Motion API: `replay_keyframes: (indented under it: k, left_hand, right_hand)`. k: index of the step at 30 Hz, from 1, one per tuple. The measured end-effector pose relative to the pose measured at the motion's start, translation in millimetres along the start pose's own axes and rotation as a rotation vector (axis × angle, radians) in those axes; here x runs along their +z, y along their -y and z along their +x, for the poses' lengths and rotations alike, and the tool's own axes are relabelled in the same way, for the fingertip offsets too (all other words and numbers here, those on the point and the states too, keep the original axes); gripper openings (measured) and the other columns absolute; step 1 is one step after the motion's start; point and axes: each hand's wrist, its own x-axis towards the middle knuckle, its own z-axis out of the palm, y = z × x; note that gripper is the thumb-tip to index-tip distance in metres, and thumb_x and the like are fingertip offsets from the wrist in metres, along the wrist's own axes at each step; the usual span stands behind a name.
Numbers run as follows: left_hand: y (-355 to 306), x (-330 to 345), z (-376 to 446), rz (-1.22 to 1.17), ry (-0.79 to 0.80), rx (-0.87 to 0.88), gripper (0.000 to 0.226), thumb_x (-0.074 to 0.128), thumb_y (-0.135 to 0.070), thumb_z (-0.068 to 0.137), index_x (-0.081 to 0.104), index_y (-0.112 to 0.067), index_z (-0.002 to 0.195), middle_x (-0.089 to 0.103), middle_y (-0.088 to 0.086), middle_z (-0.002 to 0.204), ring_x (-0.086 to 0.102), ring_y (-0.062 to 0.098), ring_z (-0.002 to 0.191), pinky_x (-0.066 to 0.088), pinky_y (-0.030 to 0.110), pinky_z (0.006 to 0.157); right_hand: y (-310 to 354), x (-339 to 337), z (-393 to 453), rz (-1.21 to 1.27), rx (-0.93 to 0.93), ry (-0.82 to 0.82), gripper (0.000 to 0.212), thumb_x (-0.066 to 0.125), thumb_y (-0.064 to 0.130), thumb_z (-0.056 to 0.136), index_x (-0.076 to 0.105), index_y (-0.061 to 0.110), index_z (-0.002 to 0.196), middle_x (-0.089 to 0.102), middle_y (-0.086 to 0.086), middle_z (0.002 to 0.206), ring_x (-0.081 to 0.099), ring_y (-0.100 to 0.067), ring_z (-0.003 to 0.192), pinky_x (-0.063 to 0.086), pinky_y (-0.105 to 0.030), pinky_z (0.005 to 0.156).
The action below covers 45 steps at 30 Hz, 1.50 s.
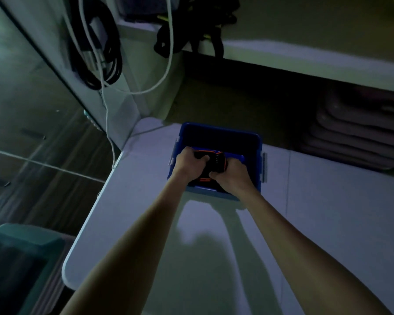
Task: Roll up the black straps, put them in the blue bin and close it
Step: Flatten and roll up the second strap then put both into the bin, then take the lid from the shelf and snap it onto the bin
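The blue bin (256,142) stands open on the white table (328,212), near its far left corner. Both my hands reach into it. My left hand (190,161) grips the left side of a bundle of black straps with orange stitching (215,160). My right hand (231,175) grips the same bundle on the right, fingers curled round it. The bundle sits low inside the bin, partly hidden by my hands. No lid is in view. The scene is dim.
Black and white cables (100,53) hang on a white cabinet at the far left. More black straps (191,30) dangle from a shelf behind. A teal bin (21,258) stands on the floor at lower left. Stacked grey trays (362,128) lie under the shelf at right.
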Motion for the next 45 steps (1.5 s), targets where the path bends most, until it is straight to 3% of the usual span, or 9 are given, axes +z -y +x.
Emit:
replay_keyframes:
  k: [2, 6, 9, 11, 16, 20, 27, 34, 45]
  left_hand:
    - [6.5, 4.4, 10.9, 0.097, 0.063, -0.053, 0.039, 0.064, -0.031, 0.091, 0.062, -0.002, 0.117, 0.068, 0.016, 0.111, 0.064, 0.034, 0.103, 0.042, 0.03, 0.074]
    - [19.5, 13.3, 27.5, 0.218, 0.193, -0.062, 0.031, 0.061, -0.019, 0.091, 0.065, -0.002, 0.116, 0.07, 0.017, 0.113, 0.065, 0.033, 0.105, 0.047, 0.033, 0.08]
    - [21.7, 19.0, 37.0, 0.257, 0.243, -0.054, 0.031, 0.062, -0.017, 0.091, 0.064, -0.003, 0.119, 0.069, 0.016, 0.117, 0.065, 0.032, 0.107, 0.049, 0.033, 0.083]
    - [20.4, 21.7, 40.9, 0.263, 0.253, -0.064, 0.03, 0.062, -0.015, 0.092, 0.063, -0.001, 0.118, 0.068, 0.017, 0.115, 0.065, 0.033, 0.108, 0.049, 0.033, 0.081]
    - [20.8, 21.7, 43.4, 0.279, 0.268, -0.056, 0.023, 0.064, -0.013, 0.088, 0.067, -0.002, 0.108, 0.071, 0.018, 0.105, 0.068, 0.032, 0.096, 0.049, 0.031, 0.072]
    - [23.0, 20.5, 42.4, 0.286, 0.321, -0.061, 0.027, 0.065, -0.017, 0.085, 0.065, -0.007, 0.11, 0.071, 0.014, 0.106, 0.068, 0.028, 0.094, 0.055, 0.034, 0.079]
    - [11.2, 16.2, 25.3, 0.34, 0.304, -0.05, 0.025, 0.064, -0.02, 0.09, 0.067, -0.003, 0.108, 0.071, 0.016, 0.105, 0.067, 0.028, 0.09, 0.045, 0.029, 0.068]
    - [-20.8, 5.3, -1.1, 0.366, 0.199, 0.044, 0.042, 0.065, -0.028, 0.087, 0.061, -0.004, 0.121, 0.066, 0.018, 0.118, 0.064, 0.036, 0.107, 0.053, 0.036, 0.085]
    - [-142.5, -13.1, -87.1, 0.291, 0.035, 0.442, 0.027, 0.059, -0.04, 0.091, 0.067, -0.021, 0.107, 0.071, 0.002, 0.104, 0.066, 0.022, 0.091, 0.056, 0.042, 0.084]
  right_hand:
    - [-2.3, 5.5, 9.7, -0.099, 0.029, 0.067, 0.008, 0.068, 0.015, 0.083, 0.061, 0.016, 0.087, 0.066, -0.006, 0.085, 0.065, -0.02, 0.08, 0.05, -0.027, 0.061]
    - [-7.3, 11.8, 20.7, -0.265, 0.02, 0.18, 0.016, 0.057, 0.003, 0.082, 0.054, 0.013, 0.07, 0.059, -0.007, 0.068, 0.062, -0.024, 0.068, 0.046, -0.03, 0.053]
    - [-18.1, 8.6, 27.9, -0.366, -0.078, 0.012, 0.004, 0.06, 0.006, 0.082, 0.059, 0.009, 0.084, 0.064, -0.014, 0.089, 0.064, -0.031, 0.084, 0.057, -0.041, 0.068]
    - [-26.3, 2.2, 33.9, -0.49, -0.17, -0.086, 0.022, 0.065, 0.01, 0.081, 0.059, 0.009, 0.102, 0.058, -0.015, 0.11, 0.054, -0.033, 0.105, 0.055, -0.047, 0.08]
    - [-28.9, -4.7, 40.2, -0.726, -0.171, 0.107, 0.045, 0.069, 0.019, 0.08, 0.055, 0.014, 0.123, 0.053, -0.013, 0.124, 0.043, -0.035, 0.121, 0.047, -0.046, 0.092]
    - [-28.8, 0.3, 37.2, -0.729, -0.141, 0.073, 0.037, 0.065, 0.02, 0.086, 0.057, 0.011, 0.121, 0.052, -0.016, 0.125, 0.042, -0.035, 0.124, 0.05, -0.046, 0.09]
    - [-26.7, -3.1, 28.4, -0.665, -0.112, 0.054, 0.036, 0.062, 0.022, 0.087, 0.054, 0.01, 0.119, 0.047, -0.017, 0.128, 0.039, -0.037, 0.126, 0.051, -0.049, 0.089]
    - [-15.5, -28.0, 3.7, -0.553, -0.231, -0.109, 0.035, 0.053, 0.027, 0.092, 0.056, 0.011, 0.123, 0.05, -0.011, 0.127, 0.042, -0.031, 0.124, 0.048, -0.043, 0.085]
    - [-0.3, -154.1, -84.9, -0.154, -0.45, -0.478, 0.011, 0.054, 0.029, 0.086, 0.064, 0.027, 0.089, 0.067, 0.006, 0.091, 0.065, -0.015, 0.083, 0.056, -0.043, 0.072]
